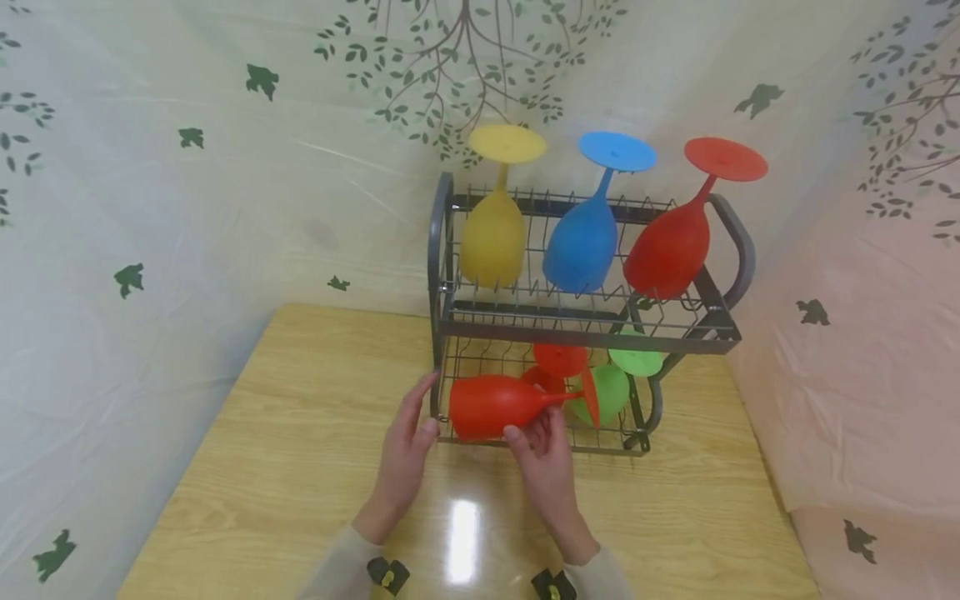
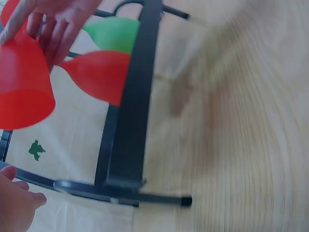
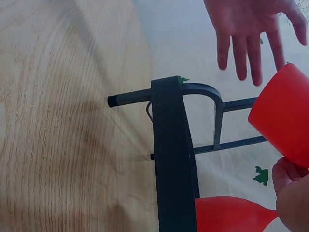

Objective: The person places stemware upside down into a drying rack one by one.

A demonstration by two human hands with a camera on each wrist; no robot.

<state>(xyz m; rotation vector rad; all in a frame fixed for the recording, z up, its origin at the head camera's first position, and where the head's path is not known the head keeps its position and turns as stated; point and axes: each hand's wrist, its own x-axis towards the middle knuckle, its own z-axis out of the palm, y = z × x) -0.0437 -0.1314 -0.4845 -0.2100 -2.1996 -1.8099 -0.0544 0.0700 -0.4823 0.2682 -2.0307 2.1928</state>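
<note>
My right hand (image 1: 547, 458) grips a red plastic wine glass (image 1: 491, 406) around the stem end of its bowl. The glass lies sideways in the air, mouth to the left and foot to the right, in front of the rack's lower tier. Close by its mouth is my left hand (image 1: 405, 446), which holds nothing. In the right wrist view that left hand (image 3: 256, 24) has straight, spread fingers apart from the rim. Behind the held glass, a second red glass (image 1: 561, 358) and a green glass (image 1: 607, 396) stand upside down on the lower tier, partly hidden.
A black two-tier dish rack (image 1: 592, 335) stands on the wooden table (image 1: 300, 417). Its upper tier carries upside-down yellow (image 1: 491, 242), blue (image 1: 581, 250) and red (image 1: 667, 254) glasses, leaning. A pale cloth (image 1: 187, 208) with leaf and bird prints hangs behind.
</note>
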